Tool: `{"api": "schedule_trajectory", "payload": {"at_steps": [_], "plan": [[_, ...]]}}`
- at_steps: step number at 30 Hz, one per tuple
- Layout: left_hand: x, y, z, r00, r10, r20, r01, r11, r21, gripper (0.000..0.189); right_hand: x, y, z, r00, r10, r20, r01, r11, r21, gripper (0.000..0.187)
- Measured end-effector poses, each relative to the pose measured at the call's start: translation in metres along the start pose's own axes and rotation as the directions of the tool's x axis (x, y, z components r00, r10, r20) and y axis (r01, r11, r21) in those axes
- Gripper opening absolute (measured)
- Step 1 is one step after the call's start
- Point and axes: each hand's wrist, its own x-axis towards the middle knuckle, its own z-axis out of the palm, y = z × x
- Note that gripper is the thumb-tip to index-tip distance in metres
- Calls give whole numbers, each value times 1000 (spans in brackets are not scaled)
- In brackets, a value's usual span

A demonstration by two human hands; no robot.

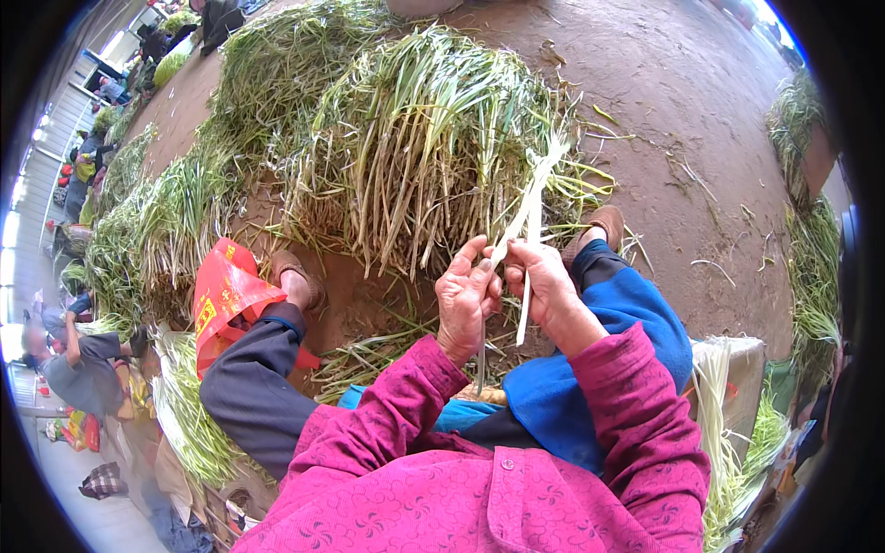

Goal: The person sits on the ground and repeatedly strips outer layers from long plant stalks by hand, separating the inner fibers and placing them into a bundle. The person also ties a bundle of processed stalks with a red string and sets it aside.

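Observation:
Both my hands are raised close together over the gap between my knees. Between thumb and fingers, my left hand (470, 297) pinches pale green-white plant stalks (529, 200), which point up and to the right. Beside it my right hand (543, 287) grips a pale strip of the same stalks, whose end hangs below the fingers. A thin grey strip or blade hangs under my left hand; which it is, I cannot tell. Just beyond my hands lies a large heap of long-leafed green plants (415, 152), with brownish stems towards me.
A red plastic bag (231, 297) hangs at my left knee. Pale peeled stalks (187, 408) lie at my left, and more (715, 415) rest by a box at my right. Loose leaves litter the earthen floor (691, 207). A seated person (83, 359) is at the far left.

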Motion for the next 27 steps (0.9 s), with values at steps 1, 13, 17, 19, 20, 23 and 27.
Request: {"api": "schedule_trajectory", "payload": {"at_steps": [1, 13, 17, 19, 20, 23, 27], "plan": [[3, 4, -1, 997, -69, 39, 70, 997, -20, 29, -1, 1, -1, 998, 50, 40, -51, 999, 6, 14], [17, 5, -13, 992, 10, 126, -70, 878, 474, 12, 1, 30, -3, 934, -229, -273, 228, 973, -37, 23], [18, 2, -6, 945, 247, 213, -308, 466, 830, 10, -1, 27, 3, 950, -279, -140, 258, 954, -156, 17], [17, 2, -3, 923, 276, 268, -373, 468, 802, 11, -4, 19, 5, 951, -298, -87, 272, 935, -225, 13], [14, 3, -4, 882, 348, 319, -457, 459, 762, 12, -6, 16, 7, 955, -293, -45, 277, 938, -210, 12], [3, 8, -23, 856, 359, 371, -496, 372, 784, 9, -13, -3, 7, 928, -372, -36, 327, 856, -401, 13], [-23, 5, -90, 834, 258, 488, -530, 122, 839, 7, -12, -41, 1, 878, -473, -75, 435, 853, -289, 12]]}}
